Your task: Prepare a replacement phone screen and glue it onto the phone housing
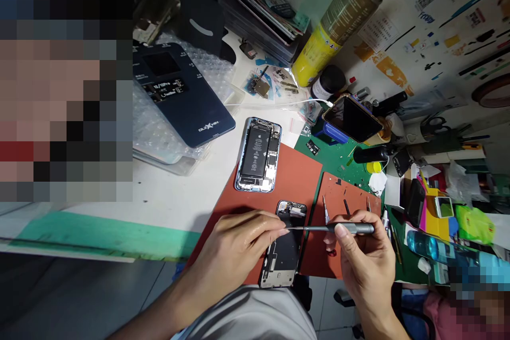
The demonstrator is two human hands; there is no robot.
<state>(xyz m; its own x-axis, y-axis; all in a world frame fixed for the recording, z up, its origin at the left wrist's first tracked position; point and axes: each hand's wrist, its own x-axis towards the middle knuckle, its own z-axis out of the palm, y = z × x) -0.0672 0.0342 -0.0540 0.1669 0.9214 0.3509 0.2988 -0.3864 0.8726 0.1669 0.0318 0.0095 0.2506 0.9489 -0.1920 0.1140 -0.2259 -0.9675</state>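
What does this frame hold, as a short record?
Left hand: fingertips pinched near the screwdriver's tip; anything between them too small to tell
Right hand: holds grey screwdriver
Beneath tool: dark phone screen assembly
Beyond hands: opened phone, battery exposed
Surface: red mat
Behind: yellow-based spray can

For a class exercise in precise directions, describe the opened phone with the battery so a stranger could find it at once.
Find the left reddish mat. Across its far edge, partly on the white table, lies the opened phone, innards up. Unlike the darker phone part nearer the person, it has a bluish rim and a big black battery.
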